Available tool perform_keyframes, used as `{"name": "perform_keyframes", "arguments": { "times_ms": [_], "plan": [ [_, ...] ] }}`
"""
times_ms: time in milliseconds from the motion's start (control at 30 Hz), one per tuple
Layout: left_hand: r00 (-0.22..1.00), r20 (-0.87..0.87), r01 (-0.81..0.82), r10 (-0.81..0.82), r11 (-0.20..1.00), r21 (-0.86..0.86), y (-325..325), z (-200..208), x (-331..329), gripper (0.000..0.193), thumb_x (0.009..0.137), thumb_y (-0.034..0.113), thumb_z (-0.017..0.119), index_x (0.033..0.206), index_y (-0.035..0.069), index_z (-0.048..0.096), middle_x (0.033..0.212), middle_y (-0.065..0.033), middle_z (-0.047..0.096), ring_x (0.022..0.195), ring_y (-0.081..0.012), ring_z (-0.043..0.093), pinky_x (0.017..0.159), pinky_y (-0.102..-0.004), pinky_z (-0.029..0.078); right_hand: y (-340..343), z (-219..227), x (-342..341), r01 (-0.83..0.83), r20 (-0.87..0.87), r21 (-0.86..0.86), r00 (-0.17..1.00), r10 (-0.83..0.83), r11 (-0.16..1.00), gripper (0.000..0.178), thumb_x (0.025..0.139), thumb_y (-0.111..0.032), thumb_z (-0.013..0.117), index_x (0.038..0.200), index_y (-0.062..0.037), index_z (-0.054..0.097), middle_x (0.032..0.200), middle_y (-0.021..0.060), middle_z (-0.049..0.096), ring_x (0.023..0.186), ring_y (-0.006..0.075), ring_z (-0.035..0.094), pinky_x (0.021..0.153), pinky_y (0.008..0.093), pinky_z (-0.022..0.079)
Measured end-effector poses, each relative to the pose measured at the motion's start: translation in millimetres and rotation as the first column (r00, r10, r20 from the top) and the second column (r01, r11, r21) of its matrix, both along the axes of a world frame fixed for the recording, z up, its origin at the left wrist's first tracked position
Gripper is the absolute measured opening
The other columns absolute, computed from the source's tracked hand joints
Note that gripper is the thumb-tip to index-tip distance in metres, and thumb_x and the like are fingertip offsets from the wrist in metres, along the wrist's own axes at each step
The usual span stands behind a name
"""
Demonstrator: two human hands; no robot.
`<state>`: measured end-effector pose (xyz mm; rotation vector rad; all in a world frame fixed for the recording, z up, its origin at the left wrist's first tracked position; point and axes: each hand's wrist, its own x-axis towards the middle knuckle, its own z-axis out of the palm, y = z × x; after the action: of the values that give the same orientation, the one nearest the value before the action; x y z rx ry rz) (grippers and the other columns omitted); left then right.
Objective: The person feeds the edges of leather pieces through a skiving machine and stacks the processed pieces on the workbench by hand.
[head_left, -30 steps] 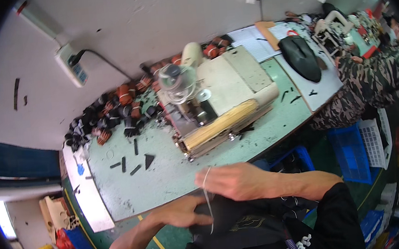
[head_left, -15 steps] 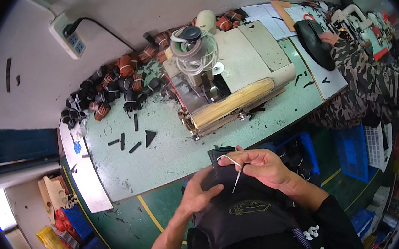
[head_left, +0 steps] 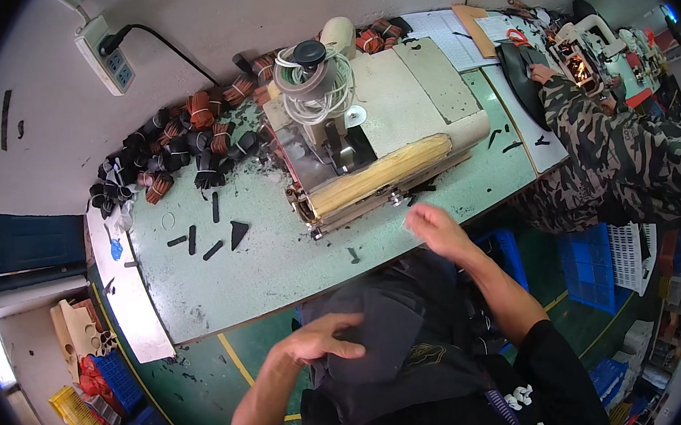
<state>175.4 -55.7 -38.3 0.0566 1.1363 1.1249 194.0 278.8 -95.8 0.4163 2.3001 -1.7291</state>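
Observation:
My left hand (head_left: 318, 342) grips dark, flat pieces of leather-like material (head_left: 381, 335) over my lap, thumb on top and fingers along the edge. Their outline is smeared, and I cannot tell how many there are. My right hand (head_left: 438, 229) is over the front edge of the green worktable (head_left: 257, 282), fingers curled together. Something small and pale shows at its fingertips, too blurred to name. Just beyond that hand stands a cream bench machine (head_left: 416, 99) with a yellow-taped front edge. A dark apron (head_left: 446, 374) lies under my hands.
Bundles of black and brown strips (head_left: 202, 140) line the wall. Dark scraps (head_left: 211, 249) are scattered on the left of the table. At the right a co-worker in a camouflage sleeve (head_left: 586, 119) handles a black piece (head_left: 520, 76). Blue crates (head_left: 588, 266) stand below.
My right hand has moved away from the dark pieces, up to the table edge, taking the white band off them. My left hand has drawn back slightly with the pieces, now tilted.

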Motion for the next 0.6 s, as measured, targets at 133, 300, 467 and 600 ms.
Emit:
{"name": "perform_keyframes", "arguments": {
  "times_ms": [133, 300, 467, 600],
  "plan": [
    [0.804, 0.411, -0.511, 0.431, 0.853, 0.106, 10.9, 18.0, 19.3, 0.076, 0.074, 0.013, 0.085, 0.138, -0.007, 0.048, 0.130, -0.0157, 0.062, 0.122, -0.0269, 0.060, 0.108, -0.0392, 0.045, 44.2, -38.4, -15.9, 0.168, -0.211, 0.691, 0.977, -0.026, 0.703, 0.017, 0.094, -0.017, 0.062, 0.105, -0.0041, 0.063, 0.087, 0.0157, 0.064, 0.090, 0.0388, 0.063, 0.080, 0.0510, 0.050],
    [0.517, 0.365, -0.843, 0.774, 0.535, 0.058, 1.2, 11.4, 19.5, 0.067, 0.083, 0.007, 0.074, 0.140, -0.009, 0.042, 0.129, -0.0198, 0.061, 0.122, -0.0324, 0.061, 0.109, -0.0426, 0.046, 5.1, 5.9, -13.9, 0.310, -0.503, 0.720, 0.849, 0.160, 0.621, 0.033, 0.089, -0.017, 0.069, 0.117, -0.0013, 0.061, 0.111, 0.0181, 0.062, 0.103, 0.0373, 0.061, 0.086, 0.0479, 0.052],
    [0.518, 0.053, -0.855, 0.854, 0.515, 0.068, -4.4, 18.5, 13.8, 0.059, 0.089, 0.008, 0.069, 0.140, -0.005, 0.044, 0.133, -0.0172, 0.059, 0.123, -0.0287, 0.058, 0.109, -0.0416, 0.046, -98.5, 54.9, -0.9, 0.052, 0.285, -0.697, 0.935, 0.210, 0.715, 0.060, 0.098, -0.028, 0.067, 0.144, 0.0025, 0.043, 0.127, 0.0129, 0.060, 0.106, 0.0166, 0.061, 0.092, 0.0315, 0.050],
    [0.617, -0.347, -0.755, 0.706, 0.656, -0.009, -27.1, 7.3, 7.0, 0.058, 0.096, 0.016, 0.064, 0.144, -0.003, 0.040, 0.138, -0.0173, 0.052, 0.124, -0.0266, 0.056, 0.106, -0.0388, 0.046, -158.4, 55.5, -20.9, -0.149, 0.074, -0.539, 0.972, 0.222, 0.829, 0.068, 0.085, -0.035, 0.079, 0.133, 0.0038, 0.048, 0.114, 0.0174, 0.067, 0.102, 0.0275, 0.066, 0.089, 0.0372, 0.052]
  ]
}}
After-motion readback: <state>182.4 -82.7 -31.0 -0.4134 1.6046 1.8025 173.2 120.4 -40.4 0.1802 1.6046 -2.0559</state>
